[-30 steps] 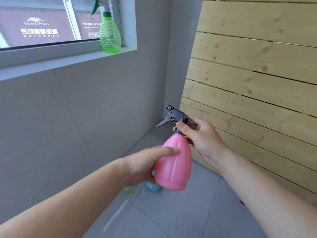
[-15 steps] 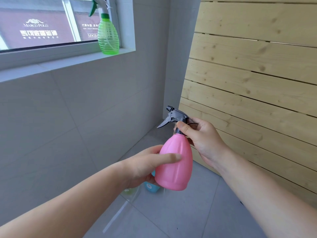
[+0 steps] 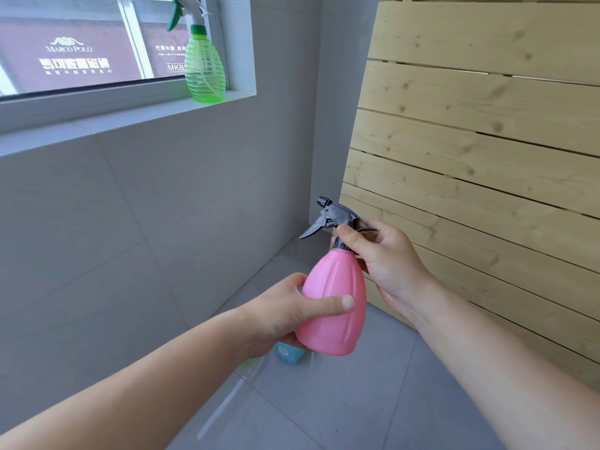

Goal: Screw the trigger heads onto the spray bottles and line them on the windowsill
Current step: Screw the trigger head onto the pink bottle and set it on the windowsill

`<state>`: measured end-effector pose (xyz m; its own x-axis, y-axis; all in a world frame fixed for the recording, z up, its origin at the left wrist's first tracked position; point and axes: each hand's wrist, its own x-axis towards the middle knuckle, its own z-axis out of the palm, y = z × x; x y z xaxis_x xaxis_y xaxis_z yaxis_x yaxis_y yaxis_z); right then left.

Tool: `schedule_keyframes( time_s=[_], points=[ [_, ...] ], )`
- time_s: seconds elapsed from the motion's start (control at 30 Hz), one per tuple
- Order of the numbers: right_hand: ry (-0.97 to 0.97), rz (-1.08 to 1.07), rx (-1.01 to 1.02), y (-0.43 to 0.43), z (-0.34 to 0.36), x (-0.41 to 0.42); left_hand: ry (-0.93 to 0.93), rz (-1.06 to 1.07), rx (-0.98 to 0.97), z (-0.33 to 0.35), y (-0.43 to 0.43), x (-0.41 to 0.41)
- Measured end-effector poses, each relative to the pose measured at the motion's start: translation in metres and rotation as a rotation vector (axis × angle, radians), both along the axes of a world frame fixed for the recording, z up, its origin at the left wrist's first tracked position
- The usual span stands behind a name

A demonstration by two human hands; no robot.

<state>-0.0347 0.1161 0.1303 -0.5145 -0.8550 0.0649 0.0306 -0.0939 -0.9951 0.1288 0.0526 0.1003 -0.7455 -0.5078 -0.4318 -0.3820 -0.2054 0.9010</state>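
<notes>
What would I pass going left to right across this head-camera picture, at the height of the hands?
Grey tiled wall → left hand → pink bottle → right hand → wooden slat panel.

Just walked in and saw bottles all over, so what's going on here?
A person is fitting a grey trigger head onto a pink spray bottle. The left hand grips the bottle's body, and the right hand pinches the collar at the neck. One green spray bottle, its head already on, stands on the windowsill at the right end. A blue object sits on the floor below, mostly hidden.
</notes>
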Motion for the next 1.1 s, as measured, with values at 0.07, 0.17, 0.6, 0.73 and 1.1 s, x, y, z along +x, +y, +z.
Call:
schedule_keyframes(
  time_s=[0.07, 0.17, 0.6, 0.73, 1.1],
  points=[
    [-0.005, 0.0, -0.003, 0.0, 0.001, 0.0, 0.003, -0.046, 0.03, 0.0, 0.002, -0.003],
    [-0.045, 0.011, -0.014, 0.001, 0.006, 0.0, 0.061, -0.036, 0.223, 0.0, -0.002, -0.004],
    [-0.18, 0.011, -0.015, 0.001, 0.01, -0.009, 0.109, -0.07, 0.098, 0.005, 0.0, 0.001],
    [-0.27, 0.086, -0.038, 0.002, 0.011, -0.004, 0.166, -0.131, 0.146, 0.0, -0.001, 0.004],
    [-0.164, 0.0, -0.042, -0.001, 0.014, 0.004, 0.196, 0.009, -0.057, -0.004, -0.003, -0.003]
  ],
)
